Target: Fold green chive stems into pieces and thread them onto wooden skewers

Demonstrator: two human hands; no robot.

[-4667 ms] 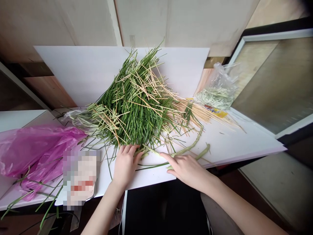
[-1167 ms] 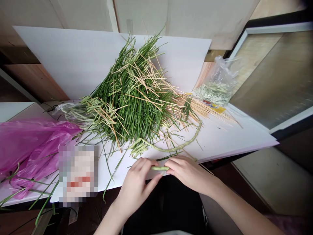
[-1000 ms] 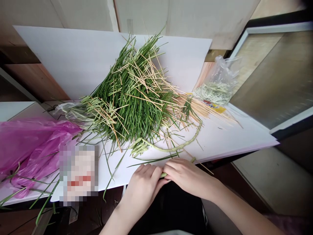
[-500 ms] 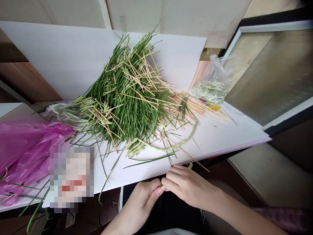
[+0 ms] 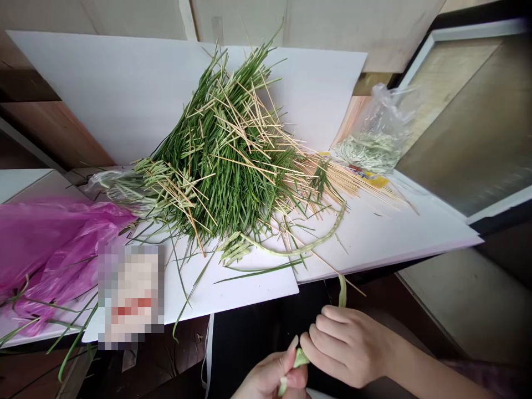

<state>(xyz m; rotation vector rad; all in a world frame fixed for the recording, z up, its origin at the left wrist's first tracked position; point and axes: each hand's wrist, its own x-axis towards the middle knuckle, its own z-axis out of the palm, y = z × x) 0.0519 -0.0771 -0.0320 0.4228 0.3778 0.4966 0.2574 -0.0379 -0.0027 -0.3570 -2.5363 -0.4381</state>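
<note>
I see both hands brought low in front of the body, almost meeting. The left hand is turned partly palm up, its thumb raised and pressing in a pinch against the curled fingers. The right hand shows its back, fingers folded into a loose fist. The bare right forearm slants in from the side, its wrist nearly straight.

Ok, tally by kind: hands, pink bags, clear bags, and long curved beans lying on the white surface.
Hands: 2 (left hand, right hand)
Pink bag: 1
Clear bags: 2 (left clear bag, right clear bag)
Long curved bean: 1
Total: 6
The held bean, partly hidden by fingers, is not counted.
</note>
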